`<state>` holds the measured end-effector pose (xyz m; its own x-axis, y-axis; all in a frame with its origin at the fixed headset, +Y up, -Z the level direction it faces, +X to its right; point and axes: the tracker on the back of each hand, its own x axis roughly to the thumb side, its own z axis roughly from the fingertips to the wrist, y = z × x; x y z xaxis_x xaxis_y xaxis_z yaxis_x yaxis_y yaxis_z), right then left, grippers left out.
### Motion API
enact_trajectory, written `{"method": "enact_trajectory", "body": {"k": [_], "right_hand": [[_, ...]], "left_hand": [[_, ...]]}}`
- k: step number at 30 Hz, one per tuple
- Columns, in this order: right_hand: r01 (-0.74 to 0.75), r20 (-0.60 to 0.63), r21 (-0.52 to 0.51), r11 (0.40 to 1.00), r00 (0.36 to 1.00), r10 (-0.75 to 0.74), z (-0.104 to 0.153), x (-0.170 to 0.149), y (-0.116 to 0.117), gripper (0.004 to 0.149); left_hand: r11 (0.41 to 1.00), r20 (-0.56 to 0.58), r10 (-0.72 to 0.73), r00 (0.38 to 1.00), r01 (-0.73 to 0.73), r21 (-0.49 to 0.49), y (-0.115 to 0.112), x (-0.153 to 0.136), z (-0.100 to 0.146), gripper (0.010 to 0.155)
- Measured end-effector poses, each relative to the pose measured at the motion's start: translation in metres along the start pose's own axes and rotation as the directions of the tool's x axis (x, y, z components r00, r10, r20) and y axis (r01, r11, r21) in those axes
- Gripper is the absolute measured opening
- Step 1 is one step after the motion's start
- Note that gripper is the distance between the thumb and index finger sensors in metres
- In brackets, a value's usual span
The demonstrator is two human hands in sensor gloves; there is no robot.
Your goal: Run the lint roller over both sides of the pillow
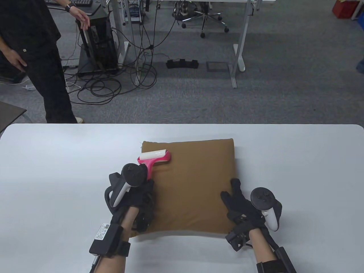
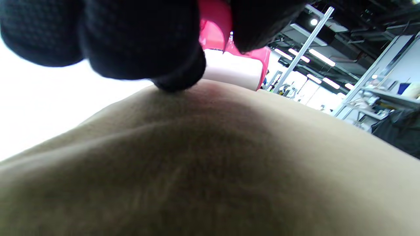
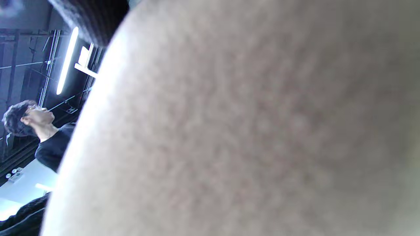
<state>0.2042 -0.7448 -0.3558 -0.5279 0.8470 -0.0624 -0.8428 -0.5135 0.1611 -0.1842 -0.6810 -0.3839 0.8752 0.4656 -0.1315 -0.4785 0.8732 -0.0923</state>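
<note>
- Two gloved hands at work on one brown pillow (image 1: 190, 184), which lies flat near the middle of the white table (image 1: 57, 159).
- Left hand (image 1: 139, 196) grips the pink handle of the lint roller (image 1: 155, 159); fingers wrapped round the handle, knuckles low over the pillow's left edge.
- Roller's white drum lies on the pillow's far-left corner, touching the fabric, handle pointing back toward the person.
- Left wrist view: dark fingers (image 2: 141, 42) closed round the pink handle, white drum seated on the tan fabric just past them.
- Right hand (image 1: 241, 204) rests flat on the pillow's near-right edge, fingers spread and holding nothing.
- Right wrist view: pillow fabric fills nearly everything, blurred.
- A person in black (image 1: 34, 57) stands beyond the table's far-left corner.
</note>
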Motion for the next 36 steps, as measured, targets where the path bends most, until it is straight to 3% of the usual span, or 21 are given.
{"method": "enact_trajectory", "body": {"k": [3,7,12,23,27,32,36], "right_hand": [[-0.078,0.006,0.018,0.997,0.997,0.077,0.000,0.003,0.002,0.090],[-0.138,-0.020,-0.040,0.990,0.990,0.137,0.002,0.008,0.007,0.087],[-0.154,-0.033,-0.036,0.987,0.988,0.153,0.002,0.008,0.007,0.086],[-0.188,-0.051,-0.024,0.982,0.981,0.186,0.006,0.008,0.009,0.085],[-0.193,-0.057,-0.020,0.981,0.980,0.191,0.006,0.007,0.009,0.085],[-0.187,-0.068,-0.013,0.982,0.980,0.186,0.007,0.005,0.009,0.085],[-0.196,-0.070,-0.014,0.981,0.978,0.194,0.008,0.004,0.010,0.085]], "left_hand": [[1.000,0.035,0.013,0.999,-0.013,0.004,0.003,-0.003,0.009,0.069],[0.998,0.122,0.015,0.992,-0.023,0.064,0.009,-0.006,0.028,0.068],[0.994,0.210,-0.021,0.977,-0.002,0.105,0.013,-0.013,0.056,0.067],[1.000,0.280,-0.021,0.960,0.017,0.017,0.023,-0.044,0.107,0.065],[0.998,0.318,0.051,0.947,-0.064,0.030,0.028,-0.051,0.123,0.064],[0.995,0.366,0.065,0.928,-0.088,0.047,0.032,-0.042,0.147,0.064],[0.998,0.381,0.040,0.924,-0.059,0.037,0.016,-0.023,0.153,0.065]]}}
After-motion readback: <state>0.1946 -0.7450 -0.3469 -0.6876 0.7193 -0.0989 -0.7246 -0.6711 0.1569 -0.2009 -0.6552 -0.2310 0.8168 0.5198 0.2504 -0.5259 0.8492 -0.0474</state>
